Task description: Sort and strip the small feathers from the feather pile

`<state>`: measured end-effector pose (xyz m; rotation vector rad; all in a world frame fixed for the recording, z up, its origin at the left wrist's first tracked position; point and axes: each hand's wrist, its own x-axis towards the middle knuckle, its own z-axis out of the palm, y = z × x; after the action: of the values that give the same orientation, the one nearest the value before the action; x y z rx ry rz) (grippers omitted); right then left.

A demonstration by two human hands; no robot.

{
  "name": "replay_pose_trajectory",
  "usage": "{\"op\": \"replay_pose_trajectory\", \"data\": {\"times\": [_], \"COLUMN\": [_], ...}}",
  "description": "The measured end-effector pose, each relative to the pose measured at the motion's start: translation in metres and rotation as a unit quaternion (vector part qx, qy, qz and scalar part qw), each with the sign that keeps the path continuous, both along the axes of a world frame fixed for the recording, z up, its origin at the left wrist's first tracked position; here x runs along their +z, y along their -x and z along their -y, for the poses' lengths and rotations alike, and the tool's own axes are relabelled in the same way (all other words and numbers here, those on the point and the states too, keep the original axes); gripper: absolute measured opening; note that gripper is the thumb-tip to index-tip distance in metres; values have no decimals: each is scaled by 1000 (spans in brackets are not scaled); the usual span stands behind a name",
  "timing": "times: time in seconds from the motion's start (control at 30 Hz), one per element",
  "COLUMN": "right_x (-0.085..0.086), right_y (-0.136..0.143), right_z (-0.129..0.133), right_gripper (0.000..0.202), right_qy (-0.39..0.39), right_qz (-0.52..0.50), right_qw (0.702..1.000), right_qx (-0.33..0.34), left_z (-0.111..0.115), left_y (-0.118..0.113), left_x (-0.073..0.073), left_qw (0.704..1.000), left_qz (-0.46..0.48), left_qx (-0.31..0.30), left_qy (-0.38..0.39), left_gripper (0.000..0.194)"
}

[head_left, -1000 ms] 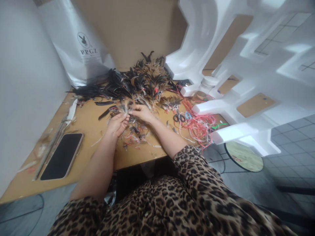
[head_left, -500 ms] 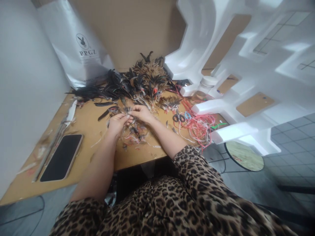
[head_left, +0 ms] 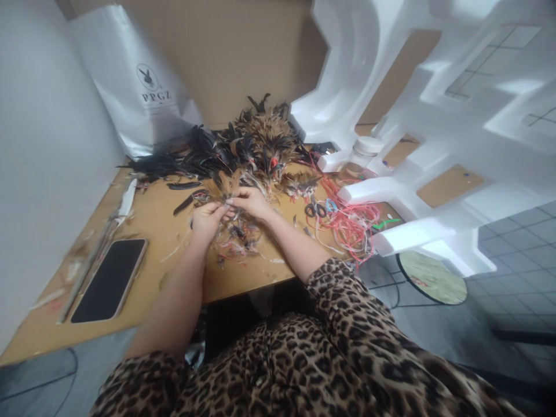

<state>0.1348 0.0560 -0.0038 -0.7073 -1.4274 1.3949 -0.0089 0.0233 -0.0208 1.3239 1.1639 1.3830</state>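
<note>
Brown and dark feathers (head_left: 220, 186) stick up from between my two hands. My left hand (head_left: 209, 219) pinches them near their lower ends, fingers closed. Fingertip to fingertip with it, my right hand (head_left: 249, 202) is closed on the same feathers from the other side. The quill ends are hidden by my fingers. Loose feather scraps and bits of string (head_left: 238, 234) lie on the table just below my hands. Behind them a heap of black feathers (head_left: 204, 153) and a bunch of brown feathers (head_left: 269, 130) spread along the back.
A phone (head_left: 110, 281) lies on the table (head_left: 174, 295) at left, near a thin rod (head_left: 87, 272). At right are scissors (head_left: 315, 209), tangled pink string (head_left: 354, 223), a jar (head_left: 365, 147) and large white foam packing (head_left: 391, 92). A silver bag (head_left: 130, 87) stands at back left.
The feathers between my fingers show more brown and fan out a little more. My hands stay in nearly the same place.
</note>
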Motion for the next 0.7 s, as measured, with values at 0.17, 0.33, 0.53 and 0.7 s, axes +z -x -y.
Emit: {"op": "replay_pose_trajectory", "data": {"times": [0.17, 0.33, 0.53, 0.7], "right_x": [0, -6, -9, -9], "right_y": [-7, -28, -37, -29], "right_z": [-6, -20, -21, -12], "right_gripper": [25, 15, 16, 24], "right_qy": [-3, -78, -191, -264], "right_qz": [34, 211, 397, 509], "right_qw": [999, 974, 897, 819], "right_qx": [-3, -39, -30, -18], "left_z": [-6, -10, -7, -7], "left_y": [3, 8, 9, 10], "left_x": [-3, 0, 6, 4], "left_qw": [999, 988, 981, 979], "left_qz": [36, 138, 175, 189], "left_qx": [9, 51, 50, 35], "left_qy": [10, 46, 68, 67], "left_gripper": [15, 16, 16, 17]}}
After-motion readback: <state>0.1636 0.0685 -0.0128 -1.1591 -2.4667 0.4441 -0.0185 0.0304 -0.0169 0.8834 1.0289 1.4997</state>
